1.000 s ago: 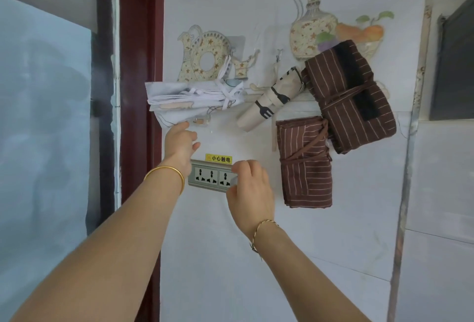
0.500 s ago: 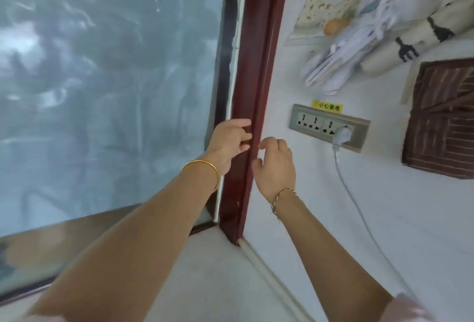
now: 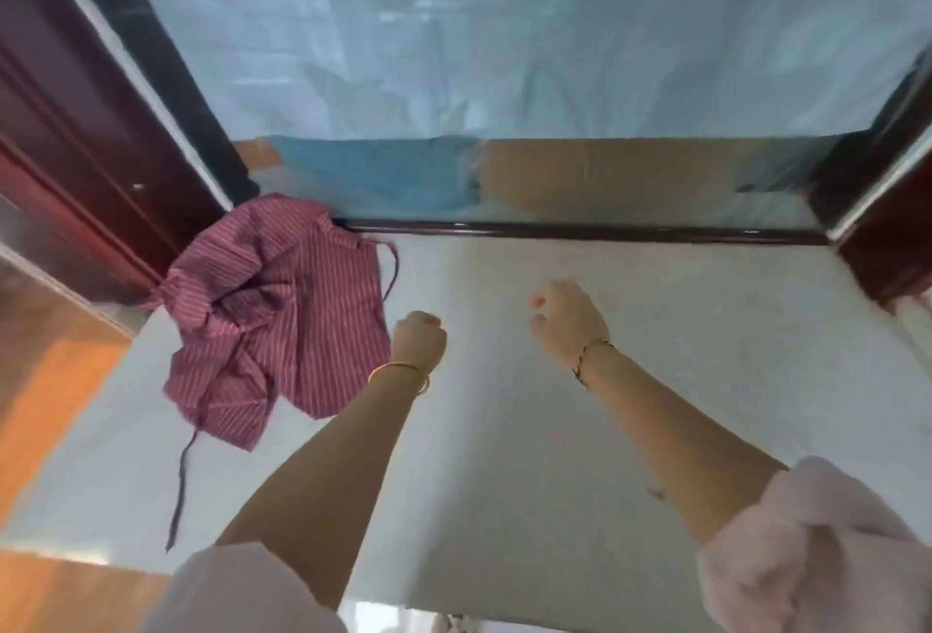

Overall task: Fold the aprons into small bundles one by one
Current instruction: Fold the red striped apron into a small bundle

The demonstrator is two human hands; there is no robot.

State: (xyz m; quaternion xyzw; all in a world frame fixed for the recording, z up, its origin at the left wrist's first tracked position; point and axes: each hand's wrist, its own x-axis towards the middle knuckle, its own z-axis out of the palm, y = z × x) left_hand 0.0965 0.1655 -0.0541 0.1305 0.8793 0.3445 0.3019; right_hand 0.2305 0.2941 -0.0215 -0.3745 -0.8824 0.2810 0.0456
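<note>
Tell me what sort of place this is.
Probably a room in a home, at a big window. A wide pale ledge runs under a large hazy glass pane, dark red wooden frames stand at both sides, and a crumpled striped apron lies on the ledge's left end.

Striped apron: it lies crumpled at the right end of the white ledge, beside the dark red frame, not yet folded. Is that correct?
Not quite. The head view shows the striped apron crumpled at the left end of the white ledge, not the right. It is beside the dark red frame, not yet folded.
</note>
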